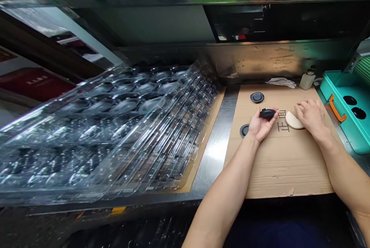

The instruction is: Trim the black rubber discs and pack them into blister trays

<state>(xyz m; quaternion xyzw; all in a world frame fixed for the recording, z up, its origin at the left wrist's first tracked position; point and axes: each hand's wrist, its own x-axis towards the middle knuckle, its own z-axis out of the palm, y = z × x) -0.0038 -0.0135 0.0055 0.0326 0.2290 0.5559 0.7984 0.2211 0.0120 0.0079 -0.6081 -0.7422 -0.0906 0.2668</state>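
- Holding a black round cap (267, 113) at its fingertips, the left hand (260, 125) lies palm-up on the cardboard sheet (283, 163), fingers curled lightly around the part so that it sits lifted just off the sheet.
- Resting flat just beside it, the right hand (310, 116) presses its fingers down on a pale round pad (293, 120); that hand is spread, not clenched, and covers the pad's right side.
- Two more black caps lie loose on the cardboard: one (257, 97) farther back, and one (244, 130) partly hidden behind the left wrist.
- A stack of clear blister trays (115, 124) with round pockets fills the bench to the left, tilted toward the camera.
- A teal bin (343, 109) with an orange handle sits at the right edge, with two dark caps inside; a small bottle (306, 79) and a crumpled white cloth (281, 82) stand at the back.
- Judged from this pose, the step in hand looks like bringing cap and pad together; that would call for a steady grip on the cap's rim while the pad is picked up or slid across.
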